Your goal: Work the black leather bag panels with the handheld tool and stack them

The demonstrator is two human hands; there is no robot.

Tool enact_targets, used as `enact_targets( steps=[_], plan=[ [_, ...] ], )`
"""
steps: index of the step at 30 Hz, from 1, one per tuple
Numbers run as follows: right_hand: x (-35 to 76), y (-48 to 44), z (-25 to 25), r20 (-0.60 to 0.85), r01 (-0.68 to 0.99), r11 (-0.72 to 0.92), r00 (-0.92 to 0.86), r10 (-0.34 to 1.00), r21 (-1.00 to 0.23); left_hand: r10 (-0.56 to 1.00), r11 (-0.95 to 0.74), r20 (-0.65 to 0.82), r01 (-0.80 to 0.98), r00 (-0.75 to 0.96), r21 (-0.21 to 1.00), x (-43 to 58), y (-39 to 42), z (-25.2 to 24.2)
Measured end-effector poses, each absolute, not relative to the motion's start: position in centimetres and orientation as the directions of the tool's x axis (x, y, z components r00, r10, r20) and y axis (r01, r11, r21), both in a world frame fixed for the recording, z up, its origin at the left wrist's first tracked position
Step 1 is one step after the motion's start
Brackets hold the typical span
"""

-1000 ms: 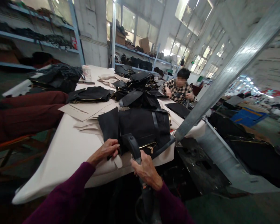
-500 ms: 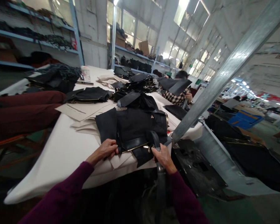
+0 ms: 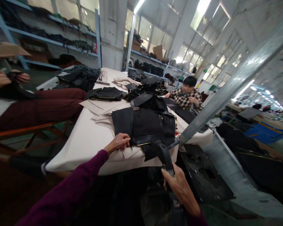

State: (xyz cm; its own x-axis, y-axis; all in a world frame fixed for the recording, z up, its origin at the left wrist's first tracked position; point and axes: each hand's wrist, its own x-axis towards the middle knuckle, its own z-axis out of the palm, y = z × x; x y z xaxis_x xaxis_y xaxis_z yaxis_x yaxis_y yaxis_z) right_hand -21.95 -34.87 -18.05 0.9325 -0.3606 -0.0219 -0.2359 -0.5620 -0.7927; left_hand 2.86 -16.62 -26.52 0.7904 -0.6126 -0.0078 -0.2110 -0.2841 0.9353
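A black bag panel [image 3: 146, 124] with a gold-toothed zipper [image 3: 141, 144] lies near the front edge of the white-covered table [image 3: 85, 147]. My left hand [image 3: 119, 142] is closed in a pinch at the panel's left edge, by the zipper's end. A black leather strap [image 3: 164, 153] curves down from the panel over the table edge. My right hand [image 3: 178, 180] is wrapped round this strap below the table top. The strap's lower part runs into the dark area under my hand, where I cannot make it out.
Beige sheets [image 3: 101, 106] and piles of black bag pieces [image 3: 106, 93] cover the table's middle. A slanting metal post [image 3: 217, 91] rises at the right. One person in a checked shirt [image 3: 179, 99] sits across; another in maroon trousers [image 3: 58, 99] sits at the left.
My right hand has moved down and toward me along with the strap, away from the zipper. My left hand keeps its place at the panel's edge. The view has shifted left.
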Motion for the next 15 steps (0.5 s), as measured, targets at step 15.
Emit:
enact_targets(
  steps=[15],
  plan=[
    [-28.2,-31.8,-22.9,0.019,-0.269,-0.646,0.915,-0.402,-0.714,-0.779,-0.556,0.422,-0.822,0.464,-0.122,5.8,-9.8,-26.5]
  ],
)
